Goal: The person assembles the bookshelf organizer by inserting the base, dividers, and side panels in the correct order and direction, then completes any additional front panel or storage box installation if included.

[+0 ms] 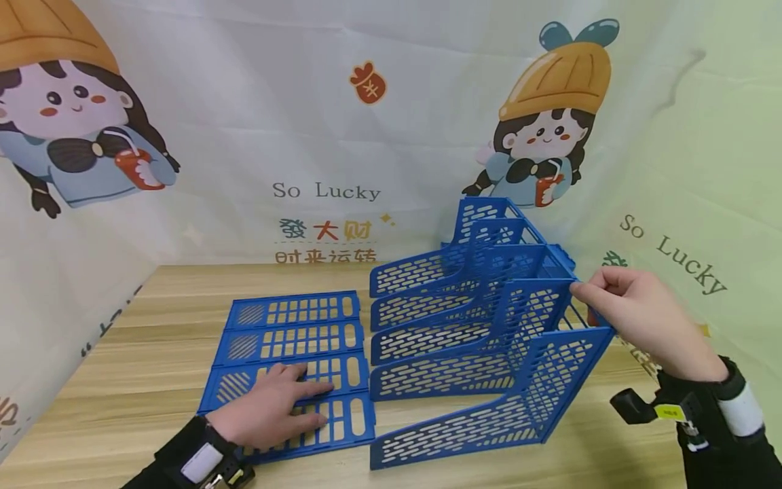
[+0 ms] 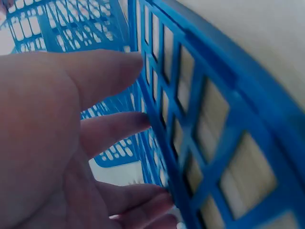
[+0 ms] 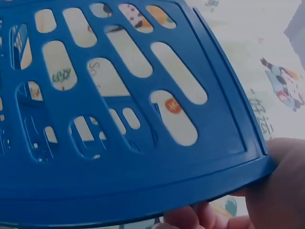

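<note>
A blue file rack (image 1: pixel 559 380) with several upright perforated dividers stands on the right half of the table. My right hand (image 1: pixel 647 316) grips its upper back corner; in the right wrist view the thumb and fingers close round the edge of a slotted divider (image 3: pixel 181 164). To the left of the rack, several flat blue grid panels (image 1: pixel 277 331) lie side by side. My left hand (image 1: pixel 271 407) rests on the two nearest panels with its fingers spread and fairly straight. Its fingertips touch the grid in the left wrist view. The hand covers part of these panels.
Everything stands on a wood-grain table (image 1: pixel 122 380). A white printed cloth (image 1: pixel 244 102) hangs behind the table and along both sides. The rack's back lies close to the cloth at the right. Both wrists carry cameras on black straps.
</note>
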Motion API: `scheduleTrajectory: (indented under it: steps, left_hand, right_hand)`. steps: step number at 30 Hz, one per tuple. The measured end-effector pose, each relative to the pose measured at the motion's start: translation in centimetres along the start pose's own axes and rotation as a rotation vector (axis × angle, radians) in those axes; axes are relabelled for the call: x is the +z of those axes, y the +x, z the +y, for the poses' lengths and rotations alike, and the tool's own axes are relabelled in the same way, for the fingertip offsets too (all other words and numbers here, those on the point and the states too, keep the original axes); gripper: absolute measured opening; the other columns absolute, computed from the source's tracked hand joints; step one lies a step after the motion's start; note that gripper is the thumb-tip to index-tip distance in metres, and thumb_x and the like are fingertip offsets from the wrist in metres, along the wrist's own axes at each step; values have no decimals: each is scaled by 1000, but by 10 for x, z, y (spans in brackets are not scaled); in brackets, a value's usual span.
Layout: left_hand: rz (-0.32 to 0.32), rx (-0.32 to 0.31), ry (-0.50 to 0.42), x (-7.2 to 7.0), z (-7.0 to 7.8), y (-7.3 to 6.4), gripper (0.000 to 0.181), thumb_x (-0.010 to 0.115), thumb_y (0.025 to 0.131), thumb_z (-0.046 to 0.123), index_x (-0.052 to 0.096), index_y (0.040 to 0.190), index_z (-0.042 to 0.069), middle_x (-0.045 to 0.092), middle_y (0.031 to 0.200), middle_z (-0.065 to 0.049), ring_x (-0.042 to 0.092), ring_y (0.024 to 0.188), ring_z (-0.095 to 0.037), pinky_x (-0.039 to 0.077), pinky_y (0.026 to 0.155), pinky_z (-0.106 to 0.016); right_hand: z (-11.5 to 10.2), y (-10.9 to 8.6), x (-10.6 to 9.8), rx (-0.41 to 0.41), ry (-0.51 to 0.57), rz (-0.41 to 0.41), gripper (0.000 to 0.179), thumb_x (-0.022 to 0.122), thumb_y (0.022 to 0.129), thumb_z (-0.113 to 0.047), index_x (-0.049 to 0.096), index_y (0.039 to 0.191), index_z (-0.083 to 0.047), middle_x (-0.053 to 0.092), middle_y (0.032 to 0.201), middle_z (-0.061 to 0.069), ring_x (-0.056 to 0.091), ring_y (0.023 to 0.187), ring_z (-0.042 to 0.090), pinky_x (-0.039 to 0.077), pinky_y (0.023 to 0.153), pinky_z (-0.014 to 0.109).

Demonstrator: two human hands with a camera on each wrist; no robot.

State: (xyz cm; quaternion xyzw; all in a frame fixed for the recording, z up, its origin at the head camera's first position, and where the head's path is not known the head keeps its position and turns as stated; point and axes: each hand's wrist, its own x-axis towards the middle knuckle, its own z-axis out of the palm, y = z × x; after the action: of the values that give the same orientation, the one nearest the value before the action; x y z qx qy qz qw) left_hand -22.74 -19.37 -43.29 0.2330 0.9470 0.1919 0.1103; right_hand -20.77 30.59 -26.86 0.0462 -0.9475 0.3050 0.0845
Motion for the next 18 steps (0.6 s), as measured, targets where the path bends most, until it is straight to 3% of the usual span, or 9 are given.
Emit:
scheduleTrajectory:
  steps: [2,5,9,11,14,18]
  left_hand:
    - [-18,17,-16,0,5,2,60,80,100,45,67,153,21,48,165,-31,42,152,-55,29,120,-85]
    - [-35,41,-39,-7,2,6,65,85,97,42,66,154,18,57,158,-26,52,145,-50,39,118,-80]
    - [-13,43,-102,-25,-13,17,69,85,96,40,63,156,14,63,154,-22,60,140,-45,50,114,-70]
    - [30,17,-110,-33,-24,24,72,85,96,41,61,158,11,59,157,-26,57,143,-51,49,115,-70]
    - [85,-62,-85,-39,-40,29,84,88,93,46,56,161,8,44,166,-37,42,151,-63,43,116,-78]
    - [55,-134,-71,-37,-56,32,101,92,85,54,49,165,8,27,172,-43,23,155,-73,33,116,-87]
  right_hand:
    - [4,-1,-5,5,-10,-24,40,56,116,-41,64,94,-8,62,77,0,46,61,21,35,55,35]
    - [3,-1,-13,16,-70,-51,44,52,116,-45,65,99,-7,62,80,1,49,65,19,37,58,33]
    - [-22,0,-30,19,-201,14,54,48,115,-53,67,113,-3,67,87,7,57,72,21,42,58,33]
    - [-45,4,-41,-1,-236,61,57,49,114,-57,66,121,-3,70,92,10,61,75,23,45,57,35]
    - [-93,18,-52,-98,-258,79,54,52,113,-57,68,119,-5,70,94,11,60,75,25,45,57,37]
    - [-171,52,-59,-220,-384,34,52,53,112,-55,73,110,-8,71,89,9,61,74,26,46,60,39]
